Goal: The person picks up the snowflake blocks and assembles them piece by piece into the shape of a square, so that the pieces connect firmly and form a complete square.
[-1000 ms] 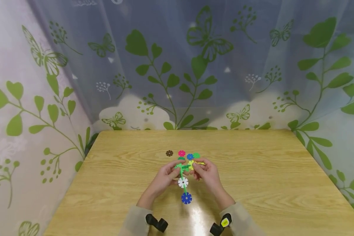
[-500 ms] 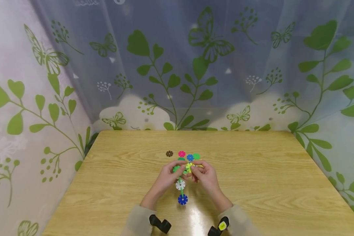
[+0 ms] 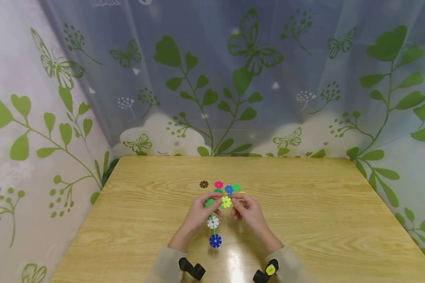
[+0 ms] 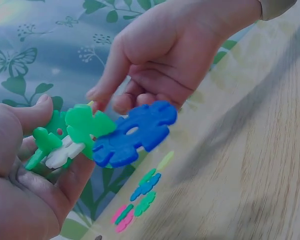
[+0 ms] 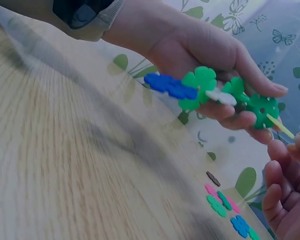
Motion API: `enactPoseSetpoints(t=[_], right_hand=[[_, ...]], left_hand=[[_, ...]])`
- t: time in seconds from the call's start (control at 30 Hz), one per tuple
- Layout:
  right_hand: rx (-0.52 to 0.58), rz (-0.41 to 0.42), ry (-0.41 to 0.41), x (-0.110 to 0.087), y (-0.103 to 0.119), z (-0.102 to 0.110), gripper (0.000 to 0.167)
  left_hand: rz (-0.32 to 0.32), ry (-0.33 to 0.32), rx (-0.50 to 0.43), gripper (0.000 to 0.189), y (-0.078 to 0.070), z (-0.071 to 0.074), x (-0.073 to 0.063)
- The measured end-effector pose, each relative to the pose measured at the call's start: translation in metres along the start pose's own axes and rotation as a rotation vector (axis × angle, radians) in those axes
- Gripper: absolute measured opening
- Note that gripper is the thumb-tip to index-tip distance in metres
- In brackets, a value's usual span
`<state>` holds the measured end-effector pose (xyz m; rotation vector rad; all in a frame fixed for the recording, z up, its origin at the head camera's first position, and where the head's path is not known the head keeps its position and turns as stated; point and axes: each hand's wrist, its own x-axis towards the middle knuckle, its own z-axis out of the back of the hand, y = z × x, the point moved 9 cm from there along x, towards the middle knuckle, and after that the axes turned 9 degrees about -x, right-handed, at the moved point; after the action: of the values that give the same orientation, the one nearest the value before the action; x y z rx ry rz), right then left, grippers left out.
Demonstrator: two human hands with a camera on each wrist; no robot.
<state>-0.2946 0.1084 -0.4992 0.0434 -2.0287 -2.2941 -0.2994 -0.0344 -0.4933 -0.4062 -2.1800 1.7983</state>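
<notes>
My left hand (image 3: 200,214) holds a chain of interlocking plastic snowflake discs by a green disc (image 5: 263,111) at its upper end. From there the chain runs toward me through a white disc (image 3: 213,222) and a green disc (image 4: 85,122) to a dark blue disc (image 3: 215,241). A yellow disc (image 3: 226,202) stands edge-on against the upper green disc in the right wrist view. My right hand (image 3: 248,212) has its thumb and index fingertips at the yellow disc's outer edge, the other fingers curled. Their exact contact is partly hidden.
On the wooden table (image 3: 145,204) beyond the hands lie loose discs: brown (image 3: 203,184), pink (image 3: 218,184), blue (image 3: 228,189) and green (image 3: 236,187), with several others partly covered by the hands. A patterned curtain (image 3: 205,78) hangs behind the table.
The chain has shifted left and slightly toward me, its blue end swinging left. The right thumb has slid from the yellow disc's face to its edge, showing more of the disc.
</notes>
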Motion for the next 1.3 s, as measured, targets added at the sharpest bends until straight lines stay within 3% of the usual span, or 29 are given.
enactPoseSetpoints(t=[0.37, 0.7, 0.83, 1.07, 1.3], right_hand=[[-0.143, 0.015, -0.112, 0.009, -0.012, 0.033, 0.021], [-0.470, 0.024, -0.199, 0.023, -0.016, 0.055, 0.019], [-0.577, 0.056, -0.256, 0.029, -0.017, 0.059, 0.019], [-0.685, 0.077, -0.249, 0.039, -0.025, 0.052, 0.024], [-0.899, -0.027, -0.192, 0.047, -0.034, 0.042, 0.034]], left_hand=[[-0.014, -0.046, -0.001, 0.044, -0.002, 0.008, -0.001], [0.008, -0.068, -0.038, 0.038, -0.004, 0.010, -0.003], [0.015, -0.076, -0.067, 0.033, -0.015, 0.008, -0.006], [0.049, -0.134, -0.063, 0.036, -0.025, 0.009, -0.014], [0.039, -0.142, -0.086, 0.038, -0.026, 0.010, -0.014]])
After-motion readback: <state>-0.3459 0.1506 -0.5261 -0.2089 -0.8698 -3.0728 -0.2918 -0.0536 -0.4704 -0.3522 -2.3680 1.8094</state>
